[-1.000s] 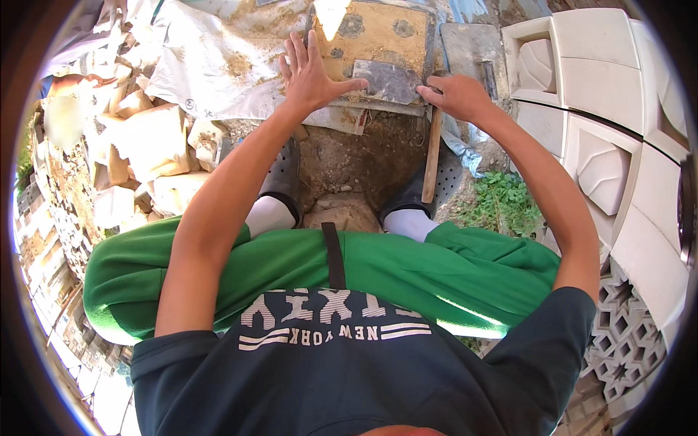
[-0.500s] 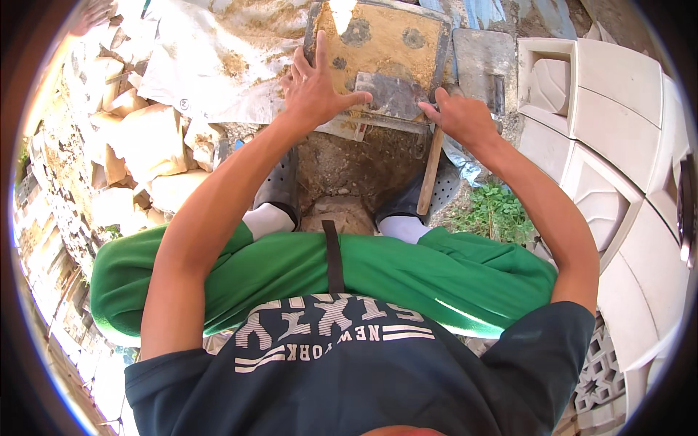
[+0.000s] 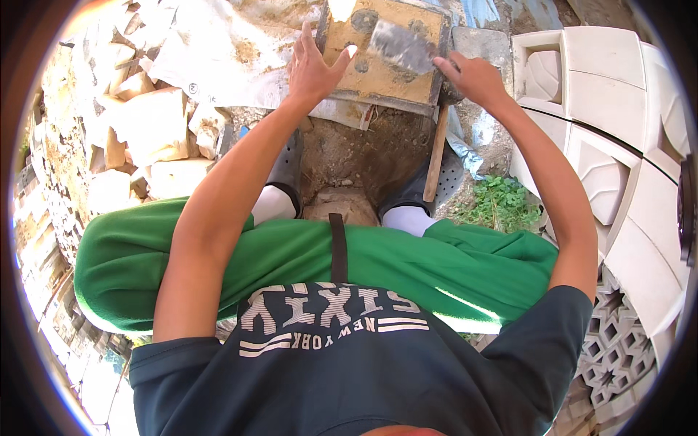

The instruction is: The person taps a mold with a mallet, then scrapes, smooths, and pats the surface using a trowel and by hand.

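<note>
A square dark-rimmed mould filled with tan sandy material lies in front of me, with several dark round spots on its surface. My left hand is at the mould's left edge, fingers spread and thumb reaching over the sand, holding nothing. In my right hand, at the right edge, is a flat grey rectangular scraper, slightly blurred and tilted over the sand. Below that hand, a wooden-handled tool leans against the mould's near right corner; its dark head is partly hidden.
Pale moulded blocks stand stacked on the right, with a patterned lattice block lower down. Broken tan chunks lie at left beside a dusty white sheet. A grey slab lies beyond my right hand. Green weeds grow near my right shoe.
The scraper has moved away from me, from the mould's near edge to over its middle, and now tilts. My right hand has gone up and right with it; my left stays at the left edge.
</note>
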`<state>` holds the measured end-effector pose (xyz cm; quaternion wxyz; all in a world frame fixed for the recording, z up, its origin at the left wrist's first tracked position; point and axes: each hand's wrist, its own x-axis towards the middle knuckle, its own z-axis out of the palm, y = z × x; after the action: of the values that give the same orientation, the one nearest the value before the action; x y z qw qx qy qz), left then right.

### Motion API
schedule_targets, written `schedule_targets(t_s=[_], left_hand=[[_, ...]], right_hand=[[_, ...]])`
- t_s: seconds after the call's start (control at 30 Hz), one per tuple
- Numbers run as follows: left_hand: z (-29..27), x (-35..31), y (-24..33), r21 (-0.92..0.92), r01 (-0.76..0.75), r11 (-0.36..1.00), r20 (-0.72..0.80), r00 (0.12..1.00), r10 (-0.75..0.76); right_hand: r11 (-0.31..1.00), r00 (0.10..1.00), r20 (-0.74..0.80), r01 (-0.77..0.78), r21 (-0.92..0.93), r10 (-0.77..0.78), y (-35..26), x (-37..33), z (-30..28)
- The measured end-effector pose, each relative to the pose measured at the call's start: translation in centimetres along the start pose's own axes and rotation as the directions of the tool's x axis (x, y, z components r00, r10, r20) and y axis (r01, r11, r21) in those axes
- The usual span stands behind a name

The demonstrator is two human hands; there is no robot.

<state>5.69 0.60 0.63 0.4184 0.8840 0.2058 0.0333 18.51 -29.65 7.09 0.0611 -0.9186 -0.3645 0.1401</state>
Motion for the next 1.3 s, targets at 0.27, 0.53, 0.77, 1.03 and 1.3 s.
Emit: schedule_targets(t_s=[0.27,0.53,0.77,1.03,1.3], left_hand=[[-0.9,-4.4,0.2,0.424,-0.309,0.851,0.12,0.951,0.285],[-1.2,-1.8,-0.7,0.329,-0.104,0.939,0.102,0.992,0.074],[-1.9,-1.8,-0.5,0.007,0.0,1.0,0.132,0.991,-0.001],[-1.2,-1.2,-0.4,0.111,-0.01,0.994,0.224,0.974,-0.015],[-2.2,-1.2,1.4,0.327,-0.04,0.944,0.229,0.973,-0.038]], right_hand=[[0.996,0.99,0.107,-0.09,-0.016,0.091,0.7,-1.5,0.3],[0.996,0.998,0.048,-0.053,0.067,0.05,-1.7,-2.3,1.3],[0.998,0.988,0.141,0.052,0.035,-0.057,-3.6,-1.9,1.0],[0.983,0.987,0.04,0.16,-0.096,-0.156,-4.0,-1.2,1.4],[0.966,0.987,-0.008,0.154,-0.208,-0.159,-3.8,-0.9,2.0]])
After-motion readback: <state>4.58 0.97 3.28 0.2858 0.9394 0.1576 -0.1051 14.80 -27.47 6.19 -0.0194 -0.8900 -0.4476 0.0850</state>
